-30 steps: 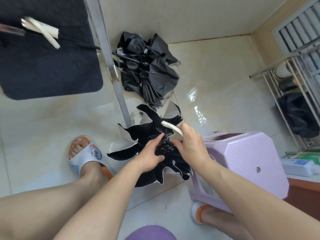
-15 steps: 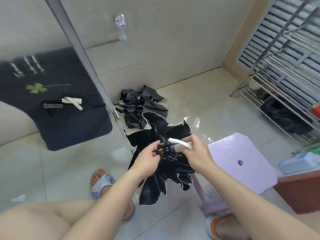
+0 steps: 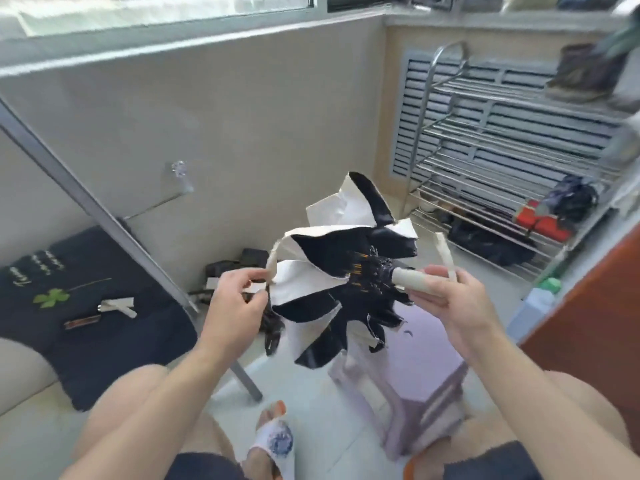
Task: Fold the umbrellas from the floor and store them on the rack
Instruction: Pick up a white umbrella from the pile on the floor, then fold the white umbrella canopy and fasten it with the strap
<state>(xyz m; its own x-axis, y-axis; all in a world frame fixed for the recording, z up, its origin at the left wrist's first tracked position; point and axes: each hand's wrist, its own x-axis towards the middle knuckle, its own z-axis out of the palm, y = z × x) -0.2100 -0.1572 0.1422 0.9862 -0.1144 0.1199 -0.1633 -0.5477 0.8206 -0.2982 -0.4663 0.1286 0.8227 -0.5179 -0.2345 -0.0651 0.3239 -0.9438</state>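
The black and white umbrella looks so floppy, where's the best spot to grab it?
Grab the black and white umbrella by its beige round handle, coming from the right end, as the right hand does. It is the only stiff, bare part that sticks out; the loose cloth flaps give nothing firm. The left hand pinches just the strap.

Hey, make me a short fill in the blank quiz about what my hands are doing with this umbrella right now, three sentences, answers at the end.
1. The right hand grips the umbrella's beige ____.
2. The left hand pinches the strap at the edge of the black and white umbrella, held above the ____ stool.
3. The metal rack stands against the wall on the person's ____ side.

Answers: handle; purple; right
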